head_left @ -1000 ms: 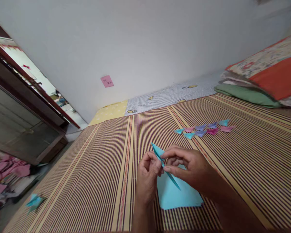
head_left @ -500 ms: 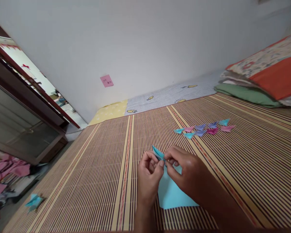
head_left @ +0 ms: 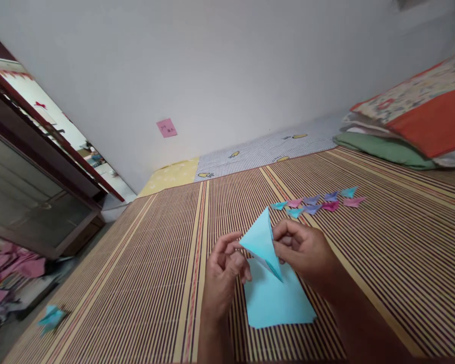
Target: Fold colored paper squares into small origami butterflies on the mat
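A folded light-blue paper (head_left: 261, 237), triangular in outline, is up in the air between my hands. My right hand (head_left: 301, 247) pinches its right edge between thumb and fingers. Close to the paper's left corner is my left hand (head_left: 227, 268), its fingers curled loosely and apart, holding nothing. Below them a stack of light-blue square sheets (head_left: 276, 303) lies on the striped mat (head_left: 155, 268). Two rows of small folded paper pieces (head_left: 312, 208) in blue, pink and purple lie on the mat beyond my right hand.
At the mat's lower left lies a crumpled blue paper piece (head_left: 51, 318). Pillows and folded bedding (head_left: 420, 126) are piled at the right. A pink note (head_left: 167, 128) is on the wall behind. A door (head_left: 30, 192) stands at the left.
The blue paper has opened out into a larger triangular shape. My left hand has let go of it and moved slightly left; my right hand has shifted right with the paper.
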Tool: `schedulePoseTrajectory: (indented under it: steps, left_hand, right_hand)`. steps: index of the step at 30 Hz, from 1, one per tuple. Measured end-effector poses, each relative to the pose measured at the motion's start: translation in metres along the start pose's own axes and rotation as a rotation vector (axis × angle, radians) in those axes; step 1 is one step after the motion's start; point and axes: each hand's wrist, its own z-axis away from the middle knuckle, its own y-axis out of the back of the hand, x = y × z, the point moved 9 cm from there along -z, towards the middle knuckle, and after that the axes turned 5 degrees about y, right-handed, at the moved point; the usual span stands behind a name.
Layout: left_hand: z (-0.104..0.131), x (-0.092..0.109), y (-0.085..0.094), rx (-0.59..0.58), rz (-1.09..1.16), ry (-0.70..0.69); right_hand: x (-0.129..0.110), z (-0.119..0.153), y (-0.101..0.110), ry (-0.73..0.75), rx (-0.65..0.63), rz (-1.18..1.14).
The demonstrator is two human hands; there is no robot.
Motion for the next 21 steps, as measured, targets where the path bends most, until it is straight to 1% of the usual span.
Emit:
schedulePoseTrajectory:
  steps: [3,6,8,13,16,19,21]
  left_hand:
    - [-0.002,-0.006,-0.001,0.024,0.054,0.008]
    - [-0.001,-0.009,0.0,0.089,0.06,-0.002]
    - [0.001,-0.01,-0.001,0.107,0.061,0.005]
    - [0.002,-0.011,-0.008,0.085,0.101,0.026]
    - [0.002,-0.009,-0.009,0.087,0.103,0.008]
    - [0.002,-0.011,-0.011,0.073,0.093,0.019]
    - [0.003,-0.013,-0.013,0.052,0.078,0.035]
  right_hand:
    - [0.002,0.0,-0.005,-0.022,-0.009,-0.007]
    - [-0.004,-0.001,-0.011,0.006,-0.02,-0.061]
    - [-0.006,-0.002,-0.013,0.022,-0.006,-0.107]
    - [-0.002,-0.003,-0.015,0.011,-0.006,-0.188]
    - [0.002,-0.004,-0.011,0.027,0.014,-0.187]
    - [0.004,-0.006,-0.008,0.039,0.033,-0.176]
    - [0.003,-0.008,-0.011,0.053,-0.018,-0.178]
